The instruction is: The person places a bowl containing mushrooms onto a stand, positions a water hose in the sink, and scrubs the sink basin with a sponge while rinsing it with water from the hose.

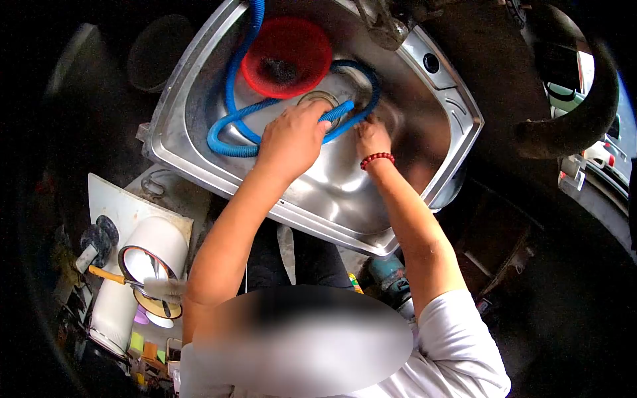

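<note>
My left hand is closed around a blue ribbed hose near its end, inside the stainless steel sink. The hose's free end sticks out past my fingers toward my right hand. Lower in the basin, my right hand reaches down beside the hose end, a red bead bracelet on its wrist. Shadow and the hose obscure its fingers, so its grip is unclear. A round metal drain piece shows just beyond my left hand. Behind it sits a red plastic basin, dark inside.
A faucet hangs over the sink's far edge. To the left are a white cylindrical container, a brush with a wooden handle and several small items. A dark curved object stands at right.
</note>
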`<state>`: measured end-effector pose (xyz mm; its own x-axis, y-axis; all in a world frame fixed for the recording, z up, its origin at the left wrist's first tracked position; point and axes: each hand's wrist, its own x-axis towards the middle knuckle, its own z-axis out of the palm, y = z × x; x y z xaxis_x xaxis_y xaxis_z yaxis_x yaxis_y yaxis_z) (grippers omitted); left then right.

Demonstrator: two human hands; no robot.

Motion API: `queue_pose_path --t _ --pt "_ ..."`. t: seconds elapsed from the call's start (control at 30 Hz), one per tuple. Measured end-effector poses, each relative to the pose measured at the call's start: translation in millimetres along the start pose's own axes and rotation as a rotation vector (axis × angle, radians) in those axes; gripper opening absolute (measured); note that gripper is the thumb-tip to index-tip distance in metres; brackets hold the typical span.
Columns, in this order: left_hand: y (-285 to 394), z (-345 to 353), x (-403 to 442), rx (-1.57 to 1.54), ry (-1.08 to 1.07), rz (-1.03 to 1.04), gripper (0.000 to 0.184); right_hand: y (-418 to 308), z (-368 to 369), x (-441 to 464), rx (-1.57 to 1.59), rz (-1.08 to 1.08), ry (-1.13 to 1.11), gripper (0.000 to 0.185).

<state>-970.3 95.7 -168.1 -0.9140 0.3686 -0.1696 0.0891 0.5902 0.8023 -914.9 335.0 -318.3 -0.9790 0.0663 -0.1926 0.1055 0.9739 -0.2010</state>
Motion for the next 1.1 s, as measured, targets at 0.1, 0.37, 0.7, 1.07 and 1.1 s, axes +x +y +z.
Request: queue_pose_path --t 0.1,0.37,0.7,1.07,1.1 --pt "0 5 -1 0.015 -0.035 -0.004 0.027 -44 -27 -17 0.168 0.070 -0.351 0.032" --pt "-3 -8 -4 0.007 -0.066 -0.002 0.027 22 -21 -6 -0.150 -0.016 -0.305 0.030" --pt "-1 -20 -9 -0.066 0.019 0.155 0.027 -78 -8 -67 0.276 -0.467 -0.629 0.029" --pt "-4 -41 -15 0.154 -0.070 0.248 0.031 -92 -40 -40 0.249 0.035 -1.171 0.044" --pt "-4 -40 -15 0.220 -0.097 0.296 0.032 -101 -38 -44 0.825 0.185 -1.079 0.042"
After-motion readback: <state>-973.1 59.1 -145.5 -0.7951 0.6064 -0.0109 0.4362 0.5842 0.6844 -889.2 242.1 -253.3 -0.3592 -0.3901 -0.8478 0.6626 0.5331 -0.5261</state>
